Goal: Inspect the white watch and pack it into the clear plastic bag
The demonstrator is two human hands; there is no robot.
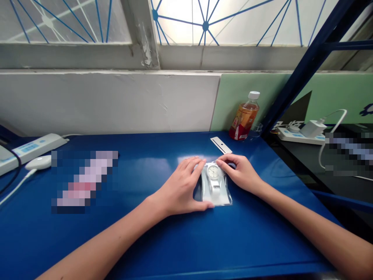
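Observation:
A wristwatch (213,171) with a round pale dial and a white or silvery band lies inside a clear plastic bag (225,196) on the blue tabletop. White backing shows behind the watch. My left hand (182,186) spans the bag's left side, its fingertips at the upper left corner and its thumb stretched to the bottom edge. At the upper right corner, my right hand (240,169) pinches the bag's top edge between thumb and index finger. Just beyond that hand lies a small white card (221,145) with a dark stripe and a dot.
A drink bottle (244,116) with a white cap stands by the back wall. At the left are a power strip (35,151), a white charger (39,162) with cables, and a blurred-out object (87,181). Another power strip (300,135) sits beyond the blue metal frame (294,85).

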